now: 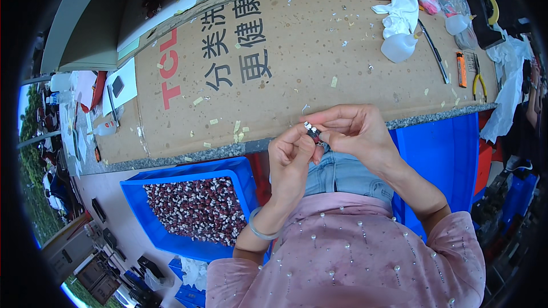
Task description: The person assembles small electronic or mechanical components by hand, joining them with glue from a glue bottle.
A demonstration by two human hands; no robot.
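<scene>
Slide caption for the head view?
Left hand and right hand hold a small dark-and-white piece near a blue crate of similar pieces.

The small piece (312,132) by the near edge of the table (220,152) is two-toned — white at one end, dark red and near-black below. Brown cardboard (308,51) bears red and black print, dark spots and pale yellow flecks; the table's rim is speckled grey. Toward its right corner, an orange box (461,70) and yellow-handled pliers (478,74). Below the near edge, a blue bin (136,201) shows mottled dark-red-and-white pieces (194,208); the pink shirt (354,245) is dotted pearly white.
</scene>
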